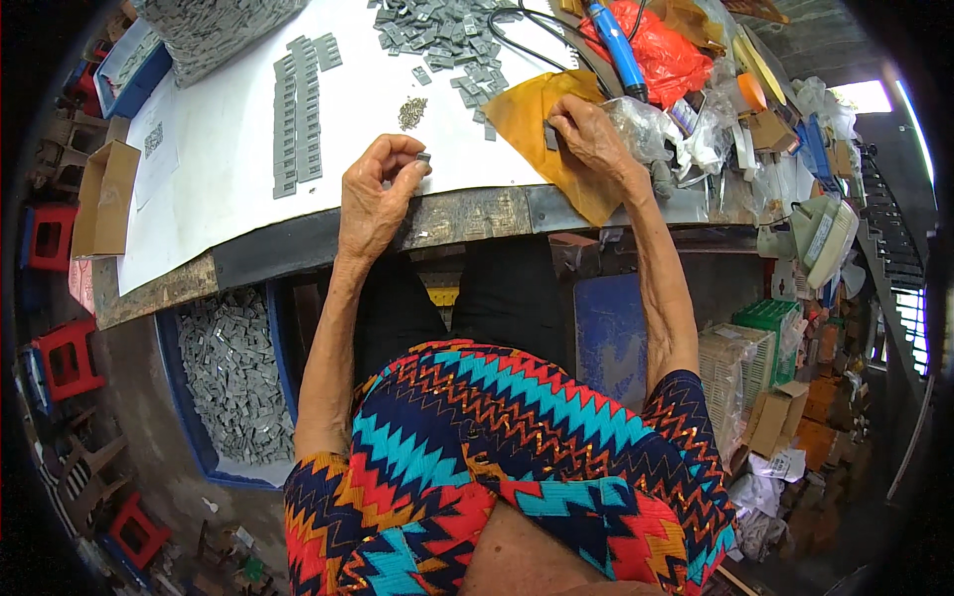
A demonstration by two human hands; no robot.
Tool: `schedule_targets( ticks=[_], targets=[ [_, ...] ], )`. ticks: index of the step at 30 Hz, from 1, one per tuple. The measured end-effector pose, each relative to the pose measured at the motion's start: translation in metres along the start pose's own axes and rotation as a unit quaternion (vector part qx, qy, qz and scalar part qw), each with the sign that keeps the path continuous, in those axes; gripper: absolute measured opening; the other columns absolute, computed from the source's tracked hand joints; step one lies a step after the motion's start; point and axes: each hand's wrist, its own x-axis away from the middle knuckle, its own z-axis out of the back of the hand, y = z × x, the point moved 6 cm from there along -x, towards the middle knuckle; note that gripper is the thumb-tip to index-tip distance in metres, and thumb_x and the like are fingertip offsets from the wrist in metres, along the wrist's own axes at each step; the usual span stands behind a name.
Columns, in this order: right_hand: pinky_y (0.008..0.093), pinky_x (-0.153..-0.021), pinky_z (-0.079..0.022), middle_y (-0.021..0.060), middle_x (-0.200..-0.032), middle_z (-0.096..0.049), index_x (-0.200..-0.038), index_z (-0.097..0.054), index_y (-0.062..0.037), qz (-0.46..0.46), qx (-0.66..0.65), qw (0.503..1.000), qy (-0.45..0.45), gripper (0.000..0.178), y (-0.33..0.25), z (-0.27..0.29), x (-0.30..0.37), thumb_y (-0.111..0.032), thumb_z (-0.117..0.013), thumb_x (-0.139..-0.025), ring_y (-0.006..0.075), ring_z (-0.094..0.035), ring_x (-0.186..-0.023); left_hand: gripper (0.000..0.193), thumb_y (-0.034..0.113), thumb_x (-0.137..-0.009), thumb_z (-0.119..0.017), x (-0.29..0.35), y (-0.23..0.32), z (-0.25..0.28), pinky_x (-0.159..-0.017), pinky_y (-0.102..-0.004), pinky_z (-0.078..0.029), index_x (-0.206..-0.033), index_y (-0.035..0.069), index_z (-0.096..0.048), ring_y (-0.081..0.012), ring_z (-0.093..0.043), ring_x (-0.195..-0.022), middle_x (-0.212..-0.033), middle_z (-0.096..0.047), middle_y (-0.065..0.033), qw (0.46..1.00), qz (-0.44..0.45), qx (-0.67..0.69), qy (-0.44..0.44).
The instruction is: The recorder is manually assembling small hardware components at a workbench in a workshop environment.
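Note:
My left hand [380, 194] is above the table's front edge, thumb and fingers closed on a small grey part [424, 157]. Further right, my right hand [588, 137] pinches another dark grey piece [551, 136] over a sheet of yellow-brown paper [542, 104]. Beyond my left hand lies a little heap of tiny brass-coloured bits [412, 111], too small to name. Grey parts laid side by side form two long rows [298, 119] on the white table covering [224, 149]. A loose pile of similar grey parts [437, 35] spreads at the far middle.
A blue electric screwdriver [618, 50] with a black cable lies at the far right, beside a red plastic bag [661, 60] and clutter. At left stand an open cardboard box [104, 199] and a filled plastic bag [214, 35]. A blue crate [204, 447] of grey parts sits below.

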Motion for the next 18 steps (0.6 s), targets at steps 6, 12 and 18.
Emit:
schedule_targets(
  ticks=[6,12,18],
  targets=[
    [0.0347,-0.063,-0.043,0.0152,-0.072,-0.056,-0.082,-0.049,0.0027,-0.015,-0.001,1.000,-0.008,0.017,-0.0007,0.0015,-0.0017,-0.014,-0.051,-0.083,0.0276,-0.056,-0.068,0.016,0.006,-0.081,-0.056,0.0000,-0.0028,-0.0004,-0.065,-0.0198,-0.047,-0.097,0.002,-0.055,-0.0099,-0.059,-0.077,-0.082,-0.061,-0.0047,1.000,0.010,-0.008,-0.021],
    [0.0368,-0.063,-0.043,0.0167,-0.073,-0.055,-0.082,-0.048,0.0018,-0.002,0.024,1.000,-0.007,0.017,-0.0001,0.0009,-0.0040,-0.015,-0.051,-0.083,0.0315,-0.055,-0.070,0.016,0.007,-0.082,-0.056,0.0007,-0.0014,-0.0005,-0.065,-0.0210,-0.047,-0.097,0.002,-0.055,-0.0105,-0.060,-0.078,-0.082,-0.061,-0.0051,1.000,0.005,-0.009,-0.020],
    [0.0387,-0.062,-0.042,0.0181,-0.073,-0.054,-0.083,-0.047,0.0009,0.006,0.028,1.000,0.006,0.017,0.0011,-0.0004,-0.0010,-0.016,-0.049,-0.084,0.0343,-0.054,-0.071,0.015,0.007,-0.079,-0.056,0.0002,0.0004,0.0002,-0.066,-0.0227,-0.047,-0.092,0.001,-0.057,-0.0107,-0.060,-0.073,-0.078,-0.062,-0.0064,1.000,0.002,-0.010,0.000]
  ],
)
